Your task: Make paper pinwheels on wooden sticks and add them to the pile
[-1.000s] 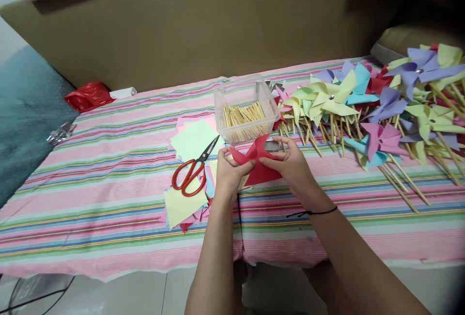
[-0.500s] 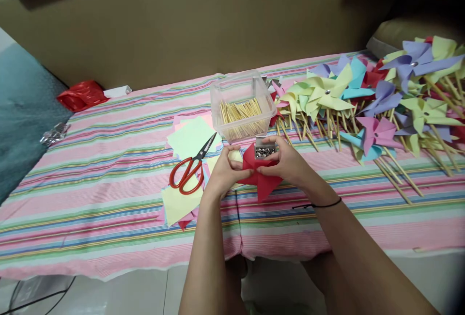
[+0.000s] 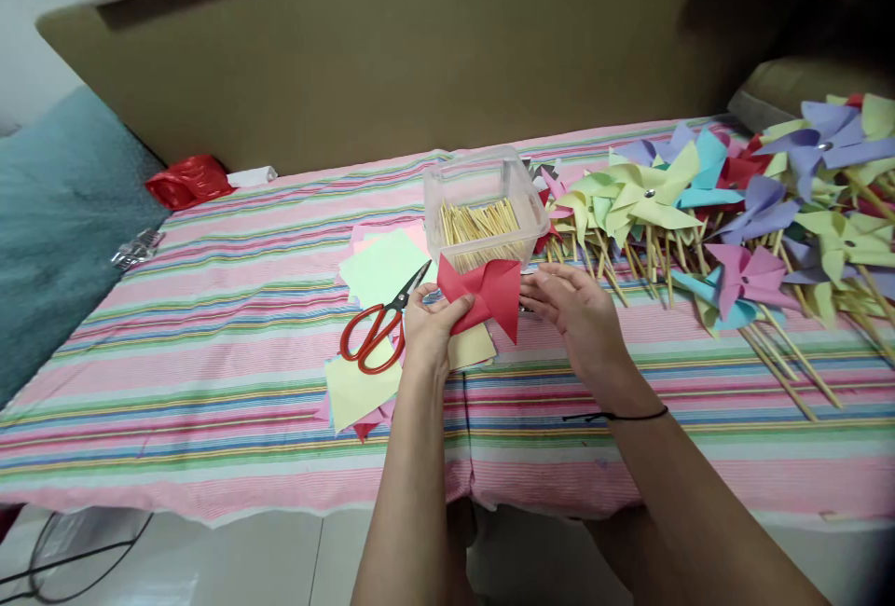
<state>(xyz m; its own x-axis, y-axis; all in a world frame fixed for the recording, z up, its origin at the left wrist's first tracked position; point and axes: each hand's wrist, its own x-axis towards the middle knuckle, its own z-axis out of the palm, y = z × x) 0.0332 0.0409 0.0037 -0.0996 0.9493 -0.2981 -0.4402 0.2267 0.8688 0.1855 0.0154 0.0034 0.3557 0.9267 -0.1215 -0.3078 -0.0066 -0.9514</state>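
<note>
A red paper pinwheel [image 3: 498, 296], its points folded in to the middle, is pinched between the thumb and fingers of my left hand [image 3: 430, 326]. Just right of it is my right hand [image 3: 584, 317], fingers curled together over the spot of the small box of metal pins. That box is now almost wholly hidden by the hand and the pinwheel. Whether a pin is between my right fingers cannot be seen. Scissors with red handles [image 3: 374, 336] lie left of my left hand, on coloured paper squares [image 3: 384, 266].
Behind my hands stands a clear plastic container [image 3: 542, 214] with many thin wooden sticks [image 3: 482, 222]. Finished pinwheels on sticks [image 3: 650, 194] are heaped to the right. A red plastic bag [image 3: 188, 182] and a clear crumpled wrapper [image 3: 136, 250] lie far left on the striped cloth [image 3: 230, 336].
My left hand has raised and turned the red pinwheel. My right hand has let go of it and shifted right, now covering the pin box. The view has moved slightly.
</note>
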